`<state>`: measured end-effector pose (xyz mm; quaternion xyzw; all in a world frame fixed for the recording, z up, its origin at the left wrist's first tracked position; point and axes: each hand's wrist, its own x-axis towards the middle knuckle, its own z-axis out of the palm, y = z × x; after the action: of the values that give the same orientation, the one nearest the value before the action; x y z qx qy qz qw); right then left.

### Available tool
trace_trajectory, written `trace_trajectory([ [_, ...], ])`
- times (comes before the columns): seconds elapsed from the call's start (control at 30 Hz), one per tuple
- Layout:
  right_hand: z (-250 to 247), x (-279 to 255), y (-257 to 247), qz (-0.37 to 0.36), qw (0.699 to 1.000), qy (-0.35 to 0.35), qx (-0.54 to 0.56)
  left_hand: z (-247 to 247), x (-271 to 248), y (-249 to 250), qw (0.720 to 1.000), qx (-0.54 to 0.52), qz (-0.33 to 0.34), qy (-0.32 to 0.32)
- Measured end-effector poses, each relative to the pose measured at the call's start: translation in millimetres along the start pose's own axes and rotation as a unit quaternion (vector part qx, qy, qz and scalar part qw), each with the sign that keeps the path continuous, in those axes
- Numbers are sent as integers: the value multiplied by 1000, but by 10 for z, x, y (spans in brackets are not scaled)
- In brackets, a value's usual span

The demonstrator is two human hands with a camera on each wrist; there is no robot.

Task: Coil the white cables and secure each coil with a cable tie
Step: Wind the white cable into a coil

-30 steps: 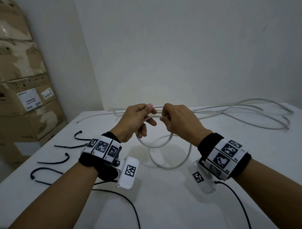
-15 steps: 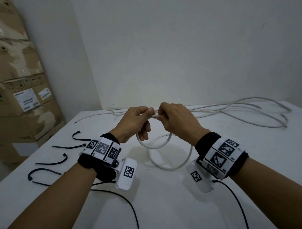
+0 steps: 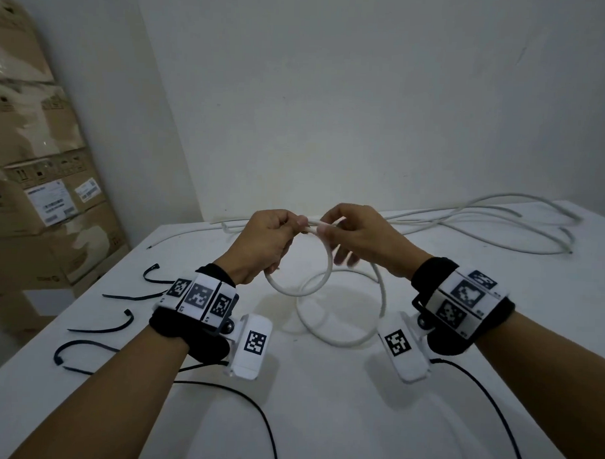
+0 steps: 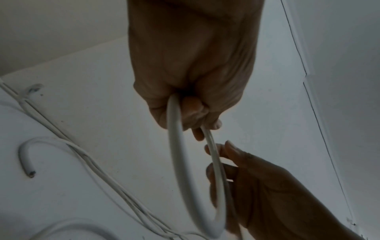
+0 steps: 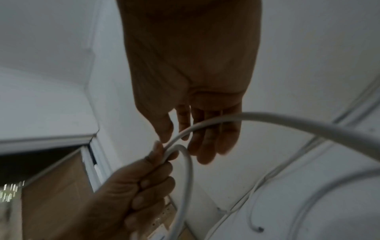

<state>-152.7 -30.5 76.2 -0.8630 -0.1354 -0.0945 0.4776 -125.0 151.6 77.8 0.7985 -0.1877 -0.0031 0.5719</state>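
Left hand is gripping the white cable in a fist above the table, pinning the first loop so it can't spring open, while the right hand, fingers loosening, is pinching the next turn alongside.

Dim, flat indoor light; soft shadows, bowed edges, blurry backlit wrist views.

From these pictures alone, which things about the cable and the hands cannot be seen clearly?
- The white cable: how many loops the left hand holds; in the head view its fingers cover the gathering point.
- The right hand: its lower fingers are motion-blurred in the head view.
- Whether the black cable ties are locked or open: too small.
- The cable's far end: lost among loose cables.
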Motion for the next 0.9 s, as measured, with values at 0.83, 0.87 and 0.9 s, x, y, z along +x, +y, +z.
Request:
trace_trajectory([
  [0.83,35,77,-151,-20,991,5,130,-72,8,102,998,37,43,37],
  [0.87,24,65,-141,-13,987,-3,159,-69,23,83,997,21,44,64],
  [0.9,20,50,-124,-4,982,-13,186,-67,34,64,995,5,41,88],
])
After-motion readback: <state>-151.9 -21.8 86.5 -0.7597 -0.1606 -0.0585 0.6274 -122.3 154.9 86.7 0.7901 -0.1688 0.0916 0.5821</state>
